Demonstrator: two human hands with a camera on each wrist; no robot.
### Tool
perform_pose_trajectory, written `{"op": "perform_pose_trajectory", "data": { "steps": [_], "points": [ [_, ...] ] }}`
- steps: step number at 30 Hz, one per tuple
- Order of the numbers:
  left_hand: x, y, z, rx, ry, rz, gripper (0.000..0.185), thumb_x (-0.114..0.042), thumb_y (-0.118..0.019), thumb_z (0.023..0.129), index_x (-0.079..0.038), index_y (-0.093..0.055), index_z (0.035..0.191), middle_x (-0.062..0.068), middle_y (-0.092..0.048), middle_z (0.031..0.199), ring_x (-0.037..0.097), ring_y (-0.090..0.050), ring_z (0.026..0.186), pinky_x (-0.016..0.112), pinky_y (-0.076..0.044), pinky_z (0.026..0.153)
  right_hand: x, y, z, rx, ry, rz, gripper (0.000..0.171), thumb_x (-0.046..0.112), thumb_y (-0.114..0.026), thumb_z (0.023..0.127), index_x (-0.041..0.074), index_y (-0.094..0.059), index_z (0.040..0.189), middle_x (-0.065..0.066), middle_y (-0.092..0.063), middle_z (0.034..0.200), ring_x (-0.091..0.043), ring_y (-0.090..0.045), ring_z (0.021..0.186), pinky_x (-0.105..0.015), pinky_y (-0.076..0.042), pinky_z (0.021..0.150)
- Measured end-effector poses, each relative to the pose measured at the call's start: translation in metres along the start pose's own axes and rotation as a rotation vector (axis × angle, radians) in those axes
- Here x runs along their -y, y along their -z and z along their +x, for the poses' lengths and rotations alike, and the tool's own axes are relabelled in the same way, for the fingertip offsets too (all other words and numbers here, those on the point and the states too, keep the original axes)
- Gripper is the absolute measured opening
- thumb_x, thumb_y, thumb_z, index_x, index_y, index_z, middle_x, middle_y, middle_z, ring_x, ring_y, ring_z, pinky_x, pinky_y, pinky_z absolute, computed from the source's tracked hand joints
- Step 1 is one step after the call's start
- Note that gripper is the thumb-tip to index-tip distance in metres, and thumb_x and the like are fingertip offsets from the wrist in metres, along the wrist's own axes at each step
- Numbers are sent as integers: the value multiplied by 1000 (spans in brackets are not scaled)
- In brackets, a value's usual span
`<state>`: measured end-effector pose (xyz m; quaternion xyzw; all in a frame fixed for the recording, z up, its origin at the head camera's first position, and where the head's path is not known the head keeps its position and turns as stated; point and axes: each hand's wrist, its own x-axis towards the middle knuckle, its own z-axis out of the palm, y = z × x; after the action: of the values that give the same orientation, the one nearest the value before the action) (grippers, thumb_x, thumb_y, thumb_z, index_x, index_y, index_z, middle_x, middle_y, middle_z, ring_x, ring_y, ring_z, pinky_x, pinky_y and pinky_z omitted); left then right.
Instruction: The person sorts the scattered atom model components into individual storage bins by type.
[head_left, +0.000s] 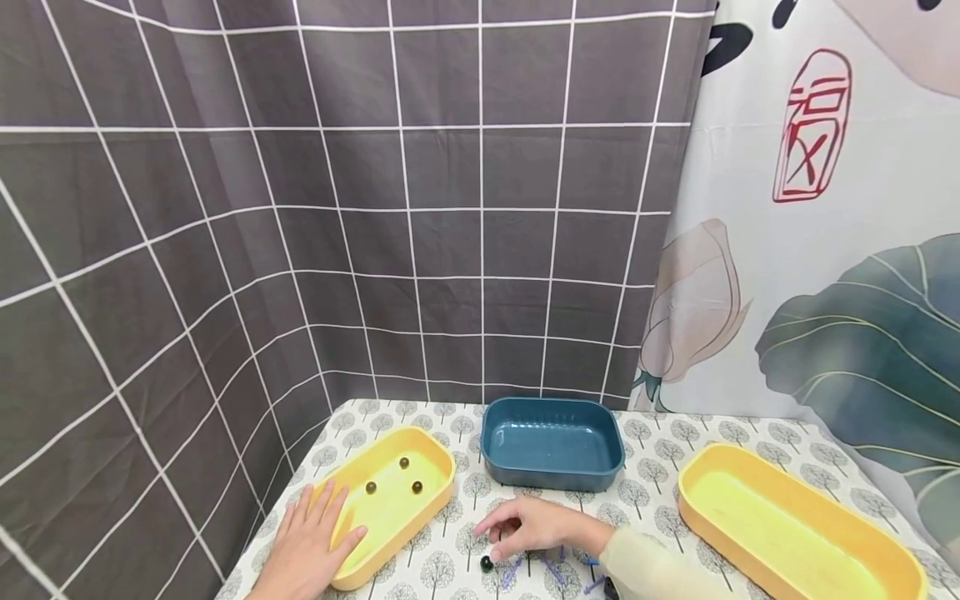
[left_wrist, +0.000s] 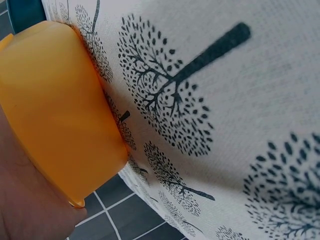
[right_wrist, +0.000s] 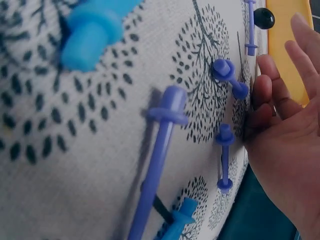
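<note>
My left hand (head_left: 307, 542) rests, fingers spread, over the near left rim of a yellow tray (head_left: 405, 533). Inside that tray lie three dark marbles (head_left: 417, 487). Another dark marble (head_left: 487, 563) sits on the cloth, just below the fingertips of my right hand (head_left: 536, 527). The right hand hovers palm down with index and thumb apart, the other fingers bent inward, holding nothing. In the right wrist view, purple plastic pegs (right_wrist: 160, 150) with collars and light blue pegs (right_wrist: 92, 40) lie scattered beside the hand; the right forearm partly hides them in the head view.
Behind the right hand stands a dark blue basin (head_left: 551, 479). A second yellow tray (head_left: 795, 533) lies on the right. Tree-patterned cloth (head_left: 438, 571) covers the table, with a grid-patterned curtain (head_left: 442, 242) behind and to the left.
</note>
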<state>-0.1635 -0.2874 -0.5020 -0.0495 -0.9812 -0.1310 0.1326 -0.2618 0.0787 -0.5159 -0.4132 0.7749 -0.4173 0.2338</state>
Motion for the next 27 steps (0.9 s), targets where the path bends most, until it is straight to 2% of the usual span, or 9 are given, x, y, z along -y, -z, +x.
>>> {"op": "perform_pose_trajectory", "data": {
  "steps": [4,13,27],
  "points": [
    [0,-1,-1,-9,-6,-5,74,-55,-57,98,-2,-48,149,26,-39,157,54,-25,145,67,-21,114,-1,-1,0,4,9,-63,35,20,-81,87,14,-74,121,10,-66,97,6,-52,80,-15,-48,76],
    [0,-3,-1,-45,-17,-1,72,-53,-59,97,-1,-50,147,26,-42,154,54,-27,144,67,-22,114,0,-6,0,-5,30,-186,32,25,-83,85,21,-76,116,15,-57,93,8,-43,76,-12,-43,70],
    [1,-3,-1,-54,-21,11,73,-54,-58,97,-2,-51,147,25,-43,154,54,-28,143,66,-23,114,2,-12,4,-37,10,-218,20,23,-85,82,20,-81,102,17,-55,91,6,-46,81,-12,-42,75]
  ]
}}
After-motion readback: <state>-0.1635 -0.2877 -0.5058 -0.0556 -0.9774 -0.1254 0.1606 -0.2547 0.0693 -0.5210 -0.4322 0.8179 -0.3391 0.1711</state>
